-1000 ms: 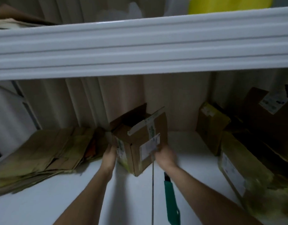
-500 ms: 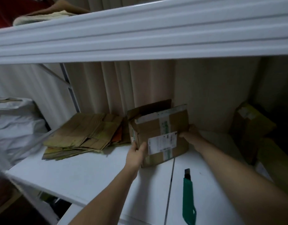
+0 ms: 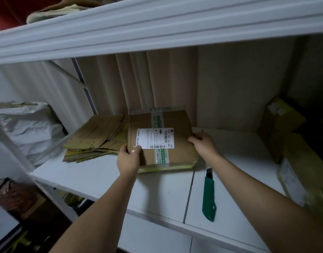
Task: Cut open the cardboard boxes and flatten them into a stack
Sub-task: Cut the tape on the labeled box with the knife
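A brown cardboard box (image 3: 177, 152) with a white shipping label and green-printed tape lies pressed flat on the white shelf (image 3: 157, 190). My left hand (image 3: 128, 158) grips its near left corner, thumb on the label's edge. My right hand (image 3: 202, 144) grips its right edge. To the left, a stack of flattened cardboard (image 3: 97, 136) lies on the shelf, touching the box's left side. A green utility knife (image 3: 208, 196) lies on the shelf to the right of the box, blade end toward the back.
Several unflattened boxes (image 3: 283, 123) stand at the right end of the shelf, dark and partly blurred. An upper shelf's white rail (image 3: 157, 28) spans overhead. A curtain hangs behind. A grey plastic bag (image 3: 25, 125) sits at the left beyond the shelf frame.
The box stood upright with open flaps a second ago; now it lies collapsed flat under both hands, next to the stack. The view has swung left and downward. The knife has not moved.
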